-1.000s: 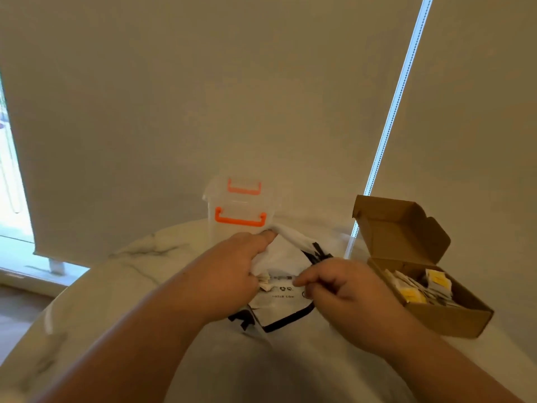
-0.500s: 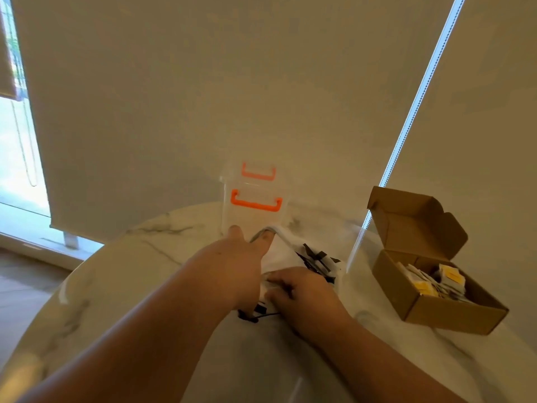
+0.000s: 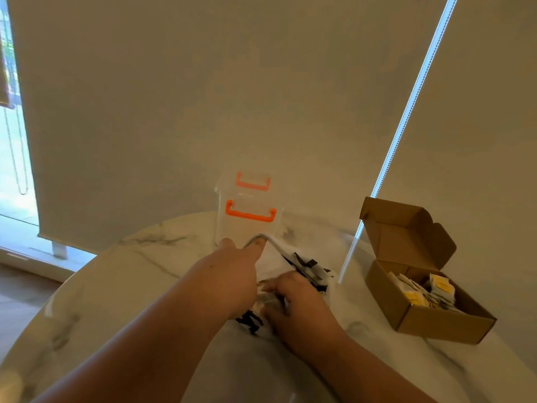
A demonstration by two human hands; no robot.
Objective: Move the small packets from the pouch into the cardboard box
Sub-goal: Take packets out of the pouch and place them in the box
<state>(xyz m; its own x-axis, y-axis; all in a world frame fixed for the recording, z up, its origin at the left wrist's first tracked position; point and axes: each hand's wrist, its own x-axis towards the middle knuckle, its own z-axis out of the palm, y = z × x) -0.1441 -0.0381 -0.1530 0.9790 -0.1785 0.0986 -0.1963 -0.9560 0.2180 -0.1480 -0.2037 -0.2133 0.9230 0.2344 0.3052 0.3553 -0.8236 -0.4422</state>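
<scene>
A white pouch (image 3: 305, 267) with black print lies on the marble table in front of me. My left hand (image 3: 232, 274) holds its upper edge, a finger hooked under the raised rim. My right hand (image 3: 296, 303) is curled and reaches into the pouch mouth; what its fingers hold is hidden. The open cardboard box (image 3: 436, 324) sits at the right, lid standing up, with several small white and yellow packets (image 3: 427, 292) inside.
A clear plastic container (image 3: 247, 219) with orange handles stands just behind the pouch. The round marble table (image 3: 116, 286) curves away at the left. A roller blind covers the window behind, and its bead chain (image 3: 386, 170) hangs down to the table beside the box.
My right hand has gone from the pouch's zip edge down into the pouch. The left hand keeps the rim lifted. The view has shifted, so the box sits further right.
</scene>
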